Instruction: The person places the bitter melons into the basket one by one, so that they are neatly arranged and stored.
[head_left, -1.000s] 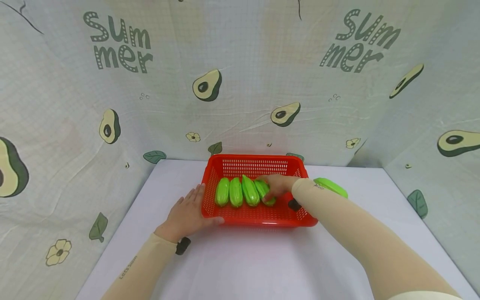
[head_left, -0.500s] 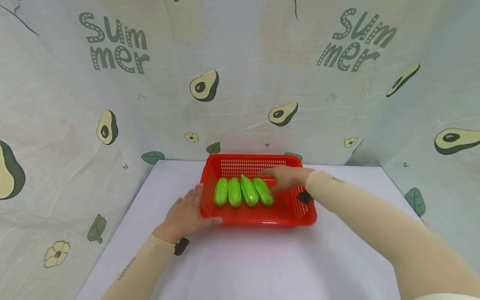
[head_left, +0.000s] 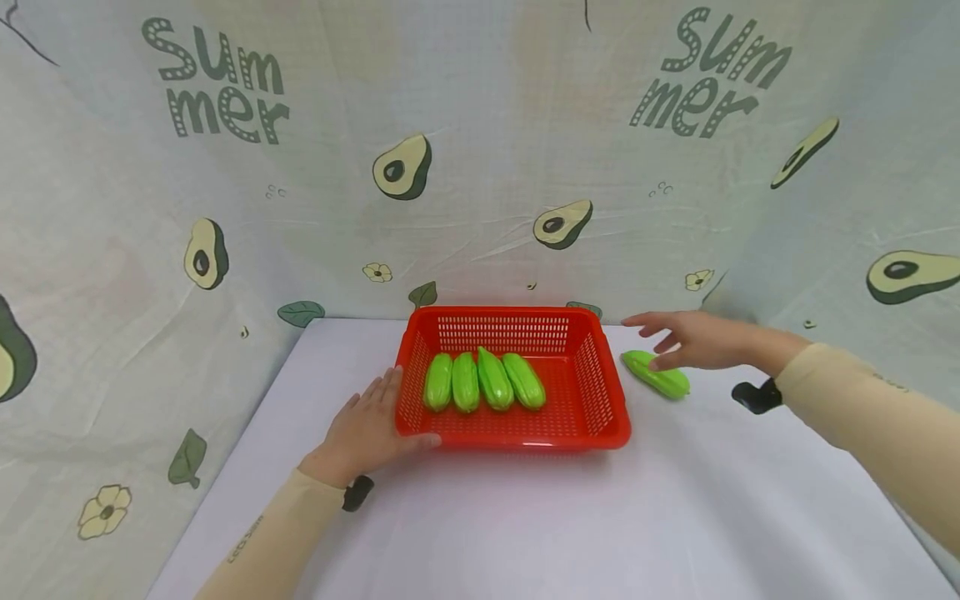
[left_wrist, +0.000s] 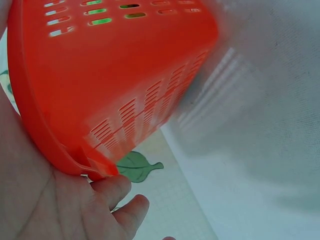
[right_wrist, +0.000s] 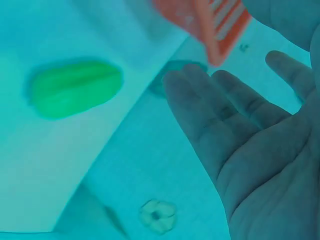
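Observation:
A red plastic basket point(head_left: 525, 433) stands on the white table, with several long green ridged vegetables point(head_left: 465, 383), zucchini-like, side by side in its left and middle part. My left hand point(head_left: 363, 429) lies along its left corner, fingers straight against the side and thumb on the front rim; the left wrist view has the palm at the rim point(left_wrist: 30, 95). Right of the basket lies another green zucchini-like vegetable point(head_left: 660, 375), also seen in the right wrist view point(right_wrist: 77, 87). My right hand point(head_left: 701, 340) hovers over it with fingers spread, holding nothing.
A cloth with printed avocados and lettering point(head_left: 480, 167) hangs behind the table and along both sides. The basket stands near the table's back edge. White tabletop point(head_left: 510, 525) stretches in front of it.
My right hand has let go of the rightmost vegetable in the basket, then moved out to the right, over the loose one. The left hand stays at the basket's corner.

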